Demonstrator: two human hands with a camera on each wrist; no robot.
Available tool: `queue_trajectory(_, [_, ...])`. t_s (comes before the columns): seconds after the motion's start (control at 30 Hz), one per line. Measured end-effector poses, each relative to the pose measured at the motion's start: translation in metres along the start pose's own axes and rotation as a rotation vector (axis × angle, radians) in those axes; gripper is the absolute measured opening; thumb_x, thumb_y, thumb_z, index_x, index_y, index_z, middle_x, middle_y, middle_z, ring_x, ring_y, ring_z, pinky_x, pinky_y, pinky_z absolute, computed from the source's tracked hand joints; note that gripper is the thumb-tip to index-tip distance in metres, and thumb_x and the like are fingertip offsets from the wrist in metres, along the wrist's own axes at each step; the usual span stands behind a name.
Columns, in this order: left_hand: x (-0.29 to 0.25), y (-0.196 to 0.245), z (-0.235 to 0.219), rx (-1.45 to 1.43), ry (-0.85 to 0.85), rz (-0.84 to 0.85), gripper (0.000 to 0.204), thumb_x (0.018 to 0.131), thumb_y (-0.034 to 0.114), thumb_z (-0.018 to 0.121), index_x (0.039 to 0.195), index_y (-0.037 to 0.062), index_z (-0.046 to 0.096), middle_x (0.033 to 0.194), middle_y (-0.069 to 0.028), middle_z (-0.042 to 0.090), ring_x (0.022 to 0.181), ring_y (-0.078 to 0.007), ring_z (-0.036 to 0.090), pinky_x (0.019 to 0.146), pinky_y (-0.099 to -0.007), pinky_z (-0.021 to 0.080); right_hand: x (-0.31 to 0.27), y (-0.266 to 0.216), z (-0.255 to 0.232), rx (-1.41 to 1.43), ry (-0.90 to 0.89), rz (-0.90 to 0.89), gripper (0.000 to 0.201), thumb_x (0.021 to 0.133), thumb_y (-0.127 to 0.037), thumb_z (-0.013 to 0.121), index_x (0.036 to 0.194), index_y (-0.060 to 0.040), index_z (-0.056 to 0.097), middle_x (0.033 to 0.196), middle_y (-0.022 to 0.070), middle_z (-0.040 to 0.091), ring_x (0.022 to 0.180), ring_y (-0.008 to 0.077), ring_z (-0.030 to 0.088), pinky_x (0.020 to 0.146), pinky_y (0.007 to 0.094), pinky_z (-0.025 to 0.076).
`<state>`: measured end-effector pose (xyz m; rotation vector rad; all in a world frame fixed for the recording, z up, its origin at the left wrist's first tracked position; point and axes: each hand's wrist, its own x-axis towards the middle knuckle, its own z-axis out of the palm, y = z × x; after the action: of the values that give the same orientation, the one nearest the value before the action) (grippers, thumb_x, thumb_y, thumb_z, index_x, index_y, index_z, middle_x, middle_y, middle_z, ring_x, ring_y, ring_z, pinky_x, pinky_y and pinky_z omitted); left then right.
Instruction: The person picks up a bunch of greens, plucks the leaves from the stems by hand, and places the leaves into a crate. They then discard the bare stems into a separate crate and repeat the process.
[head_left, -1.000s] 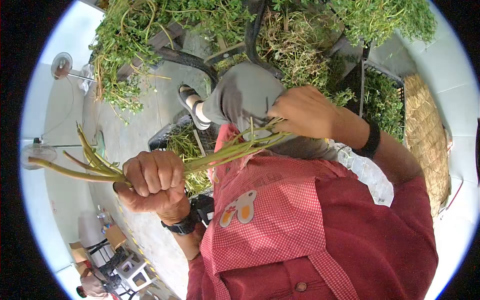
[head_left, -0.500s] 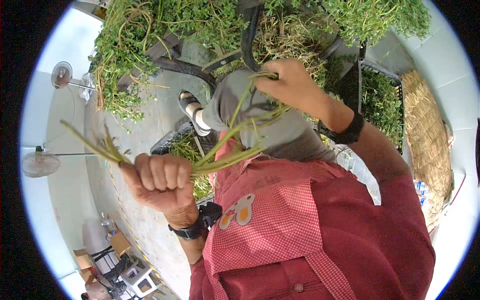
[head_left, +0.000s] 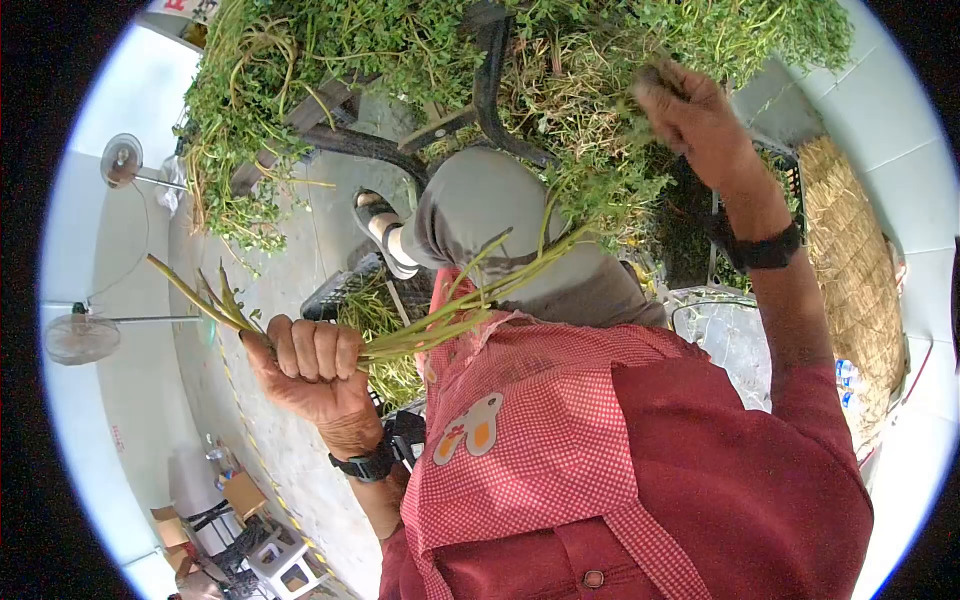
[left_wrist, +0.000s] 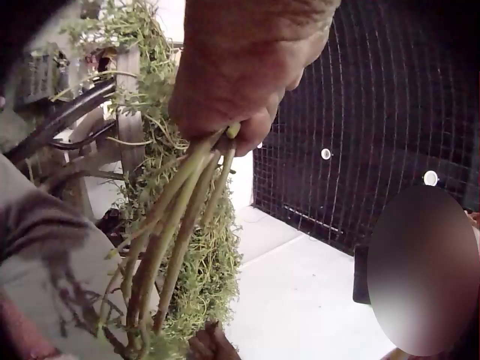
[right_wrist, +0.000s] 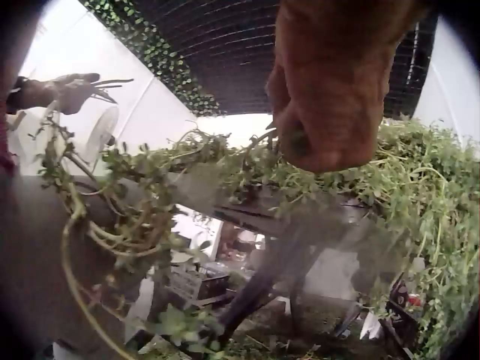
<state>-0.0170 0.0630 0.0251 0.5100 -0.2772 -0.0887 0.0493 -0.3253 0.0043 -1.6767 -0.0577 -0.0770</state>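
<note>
My left hand point(head_left: 315, 375) grips a bunch of green stems point(head_left: 430, 330), with short ends sticking out at its left and the long part reaching right over the apron and knee. The left wrist view shows the stems point(left_wrist: 176, 225) hanging below the curled left hand point(left_wrist: 244, 75). Raised at the upper right, my right hand point(head_left: 700, 125) is blurred, its fingers curled. In the right wrist view a thin green stem meets the curled fingers of the right hand point(right_wrist: 330, 97); how much they pinch is unclear. Leafy tops point(head_left: 610, 185) lie below that hand.
Heaped greens point(head_left: 400, 40) cover a black-framed stand at the top. A dark crate point(head_left: 335, 280) with stems stands on the floor by the sandalled foot. Woven matting point(head_left: 850, 260) is at the right, two fans point(head_left: 122, 160) at the left, and a white stool point(head_left: 280, 560) at the lower left.
My right hand has moved up and right, away from the stems and knee. Leafy tops now show above the knee. The left hand still grips the bunch, nearly in place.
</note>
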Motion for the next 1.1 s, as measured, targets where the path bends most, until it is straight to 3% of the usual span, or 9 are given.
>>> queue_trajectory(0.1, [0.001,0.002,-0.002,-0.004,-0.027,-0.008,0.046,0.094,0.036,0.043,0.056,0.0148,0.03,0.044,0.0054,0.02,0.036,-0.0067,0.013,0.035,-0.0244,0.012,-0.018,0.009,0.026,-0.322,-0.041,-0.355,0.016,0.081,-0.017,0.064,0.087,-0.0027,0.062,0.065,-0.0013,0.055,0.055,0.0042,0.045,0.046,0.0204,0.035])
queue_trajectory(0.2, [0.002,0.001,0.001,0.015,-0.019,0.009,0.045,0.094,0.035,0.043,0.056,0.0148,0.03,0.045,0.0051,0.02,0.037,-0.007,0.014,0.036,-0.0244,0.014,-0.038,0.002,0.038,-0.514,-0.279,-0.312,0.017,0.077,-0.016,0.067,0.088,-0.0025,0.065,0.066,0.0041,0.061,0.055,0.0058,0.05,0.048,0.0231,0.039])
queue_trajectory(0.47, [0.007,0.009,-0.024,-0.211,0.461,0.044,0.041,0.093,0.024,0.041,0.055,0.015,0.028,0.047,0.0046,0.019,0.039,-0.0087,0.016,0.038,-0.0245,0.018,-0.054,0.011,0.057,-0.492,-0.201,-0.347,0.019,0.077,-0.015,0.067,0.09,-0.0018,0.065,0.059,0.0105,0.054,0.049,0.0085,0.043,0.046,0.0262,0.037])
queue_trajectory(0.53, [0.004,0.011,-0.027,-0.225,0.522,0.047,0.041,0.093,0.024,0.04,0.055,0.0151,0.028,0.047,0.0047,0.019,0.039,-0.0087,0.016,0.038,-0.0244,0.018,-0.06,0.005,0.058,-0.499,-0.121,-0.184,0.025,0.076,-0.026,0.067,0.083,-0.0022,0.062,0.063,0.0169,0.056,0.054,0.0264,0.056,0.05,0.0347,0.043])
queue_trajectory(0.67, [0.005,0.013,-0.027,-0.256,0.53,0.077,0.04,0.094,0.023,0.038,0.056,0.0146,0.028,0.047,0.0046,0.019,0.039,-0.0089,0.016,0.039,-0.0246,0.02,-0.072,0.001,0.065,-0.572,-0.179,-0.052,0.025,0.075,-0.027,0.069,0.082,-0.0038,0.063,0.065,0.0163,0.057,0.056,0.028,0.058,0.049,0.0355,0.043])
queue_trajectory(0.77, [0.005,0.011,-0.025,-0.272,0.538,0.085,0.04,0.094,0.024,0.037,0.056,0.0146,0.028,0.047,0.0044,0.018,0.039,-0.0089,0.016,0.039,-0.025,0.02,-0.082,0.034,0.088,-0.514,-0.19,-0.245,0.025,0.074,-0.029,0.068,0.086,-0.0074,0.063,0.071,0.0124,0.06,0.06,0.0274,0.06,0.05,0.0358,0.045])
queue_trajectory(0.83, [0.004,0.011,-0.025,-0.278,0.556,0.086,0.04,0.094,0.024,0.037,0.056,0.0146,0.028,0.047,0.0043,0.018,0.039,-0.009,0.016,0.039,-0.0252,0.02,-0.083,0.05,0.101,-0.767,-0.069,-0.595,0.027,0.074,-0.033,0.066,0.09,-0.0118,0.063,0.075,0.0067,0.061,0.062,0.0241,0.061,0.051,0.0351,0.048])
queue_trajectory(1.0, [0.001,0.011,-0.032,-0.237,0.514,0.095,0.04,0.094,0.024,0.037,0.056,0.0149,0.027,0.047,0.0041,0.018,0.039,-0.009,0.016,0.038,-0.0251,0.019,-0.088,0.043,0.115,-0.864,-0.049,-0.532,0.031,0.076,-0.041,0.061,0.091,-0.0147,0.063,0.071,0.0042,0.059,0.062,0.0223,0.06,0.05,0.0346,0.048])
queue_trajectory(1.1, [0.0,0.011,-0.037,-0.219,0.496,0.117,0.04,0.094,0.024,0.037,0.056,0.0149,0.028,0.047,0.0042,0.018,0.039,-0.009,0.016,0.038,-0.0248,0.02,-0.097,0.027,0.108,-0.948,-0.366,-0.337,0.031,0.077,-0.04,0.061,0.089,-0.0121,0.063,0.07,0.0083,0.059,0.063,0.0264,0.06,0.052,0.0369,0.047])
